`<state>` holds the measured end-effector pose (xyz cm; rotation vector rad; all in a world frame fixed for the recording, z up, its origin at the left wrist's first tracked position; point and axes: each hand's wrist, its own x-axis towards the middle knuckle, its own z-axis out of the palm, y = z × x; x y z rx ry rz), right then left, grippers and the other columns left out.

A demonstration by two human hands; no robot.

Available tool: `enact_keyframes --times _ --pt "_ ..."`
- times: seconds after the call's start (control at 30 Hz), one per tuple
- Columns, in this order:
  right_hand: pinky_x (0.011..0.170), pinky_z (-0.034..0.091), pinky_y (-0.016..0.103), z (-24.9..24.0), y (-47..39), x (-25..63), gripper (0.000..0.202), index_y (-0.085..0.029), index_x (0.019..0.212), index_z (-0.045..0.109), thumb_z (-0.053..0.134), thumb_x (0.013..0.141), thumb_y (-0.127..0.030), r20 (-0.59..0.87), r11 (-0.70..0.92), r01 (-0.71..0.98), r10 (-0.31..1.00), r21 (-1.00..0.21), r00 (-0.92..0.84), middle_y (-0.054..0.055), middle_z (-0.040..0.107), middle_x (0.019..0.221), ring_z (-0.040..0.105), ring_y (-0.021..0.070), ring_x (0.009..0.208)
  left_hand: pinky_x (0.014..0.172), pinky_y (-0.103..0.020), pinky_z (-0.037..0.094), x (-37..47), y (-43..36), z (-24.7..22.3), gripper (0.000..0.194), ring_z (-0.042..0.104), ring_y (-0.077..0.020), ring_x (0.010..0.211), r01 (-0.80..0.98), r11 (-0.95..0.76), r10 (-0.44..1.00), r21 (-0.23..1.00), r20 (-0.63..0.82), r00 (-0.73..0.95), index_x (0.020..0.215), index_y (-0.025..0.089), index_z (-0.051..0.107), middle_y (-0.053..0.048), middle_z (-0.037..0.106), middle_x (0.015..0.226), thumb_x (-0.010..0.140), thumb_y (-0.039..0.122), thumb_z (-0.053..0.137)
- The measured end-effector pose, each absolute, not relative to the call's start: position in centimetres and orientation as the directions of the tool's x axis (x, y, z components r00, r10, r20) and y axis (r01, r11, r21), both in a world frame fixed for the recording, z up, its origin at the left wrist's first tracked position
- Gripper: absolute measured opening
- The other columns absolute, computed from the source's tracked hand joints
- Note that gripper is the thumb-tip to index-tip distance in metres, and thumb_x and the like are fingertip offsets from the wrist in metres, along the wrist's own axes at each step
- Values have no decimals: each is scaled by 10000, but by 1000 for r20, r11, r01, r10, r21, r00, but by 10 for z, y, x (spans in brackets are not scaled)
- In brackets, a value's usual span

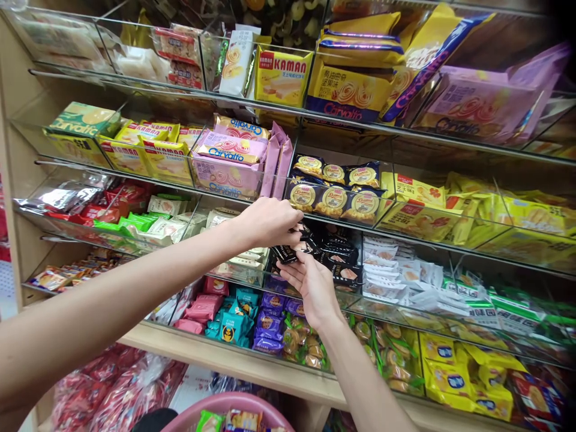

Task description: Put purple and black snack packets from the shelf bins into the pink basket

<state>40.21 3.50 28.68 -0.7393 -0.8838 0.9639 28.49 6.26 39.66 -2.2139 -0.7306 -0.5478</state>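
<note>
— What was off to your left on those shelves?

— Yellow wafer packs (166,157) on the upper tier, green packets (130,223) in the bin below, then pink biscuit boxes (229,165) nearer the middle.

— And your hands?

— My left hand (270,223) had reached across to the clear bin (315,285) in the middle of the rack, its fingers curled together and pinching the top of a small black packet (288,252). My right hand (315,288) sat just under it, palm up, fingers spread apart, cradling that packet from below.

— Where was the packet exactly?

— At the front lip of the bin, touching both hands, with more black packets (337,255) heaped right behind it.

— How did you expect it to handle?

— Light, I judged, and soft: thin glossy film, likely slippery, with something crumbly inside. So a pinch at the crimped end seemed the safer hold, not a squeeze across the middle.

— What lay further right?

— White packets (391,264) in the next bin, round gold-and-blue biscuit packs (335,192) above, then yellow bags (450,210) and green-striped packets (495,300) toward the far side. Down by my waist, the rim of a pink basket (216,405) showed, with a few packets in it.
</note>
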Motion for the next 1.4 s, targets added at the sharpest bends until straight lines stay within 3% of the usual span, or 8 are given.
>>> enact_keyframes --times 0.13,0.4,0.6,0.8,1.13,1.3,1.4 --pt "728 539 278 285 35 403 236 -152 795 642 673 693 -363 309 400 -390 910 -830 277 30 709 706 697 193 778 538 -269 390 281 58 382 301 674 -227 702 672 -595 355 -440 607 711 865 171 650 -80 693 738 847 405 462" --pt "802 511 299 286 30 407 230 -153 857 664 575 748 -335 317 376 -412 926 -830 206 61 732 830 678 178 842 467 -271 319 278 60 362 289 675 -240 696 655 -623 329 -428 616 716 957 191 605 -58 694 838 880 412 435" --pt "830 495 331 286 28 407 258 -179 867 656 570 761 -397 330 377 -428 926 -821 182 36 718 827 665 180 832 492 -270 335 276 67 361 452 679 -261 782 653 -652 358 -387 601 714 1163 207 531 -67 714 907 817 498 542" --pt "839 486 335 285 24 407 301 -169 889 642 558 787 -439 353 374 -439 926 -817 130 49 705 875 648 200 908 514 -262 346 277 63 369 529 677 -252 832 634 -708 405 -312 556 726 1286 265 464 -45 722 965 801 442 579" --pt "923 456 362 280 22 407 438 -135 985 650 491 833 -514 387 371 -448 920 -814 59 120 695 1046 621 226 1030 576 -270 404 265 62 376 437 672 -263 900 624 -718 380 -310 576 724 1215 236 523 -52 705 1066 803 376 563" --pt "860 485 335 261 6 409 504 -123 1020 649 462 844 -557 306 256 -535 952 -805 -4 139 698 1035 645 215 976 637 -263 423 245 39 371 486 656 -236 937 598 -755 370 -268 579 727 1260 244 470 -30 675 1126 807 365 598" --pt "763 515 338 241 -13 407 536 -138 1040 636 428 848 -594 196 23 -615 957 -788 -214 119 716 960 671 210 880 603 -239 413 235 16 350 509 663 -171 820 461 -862 333 -214 446 830 1299 258 416 1 684 1038 828 335 594"
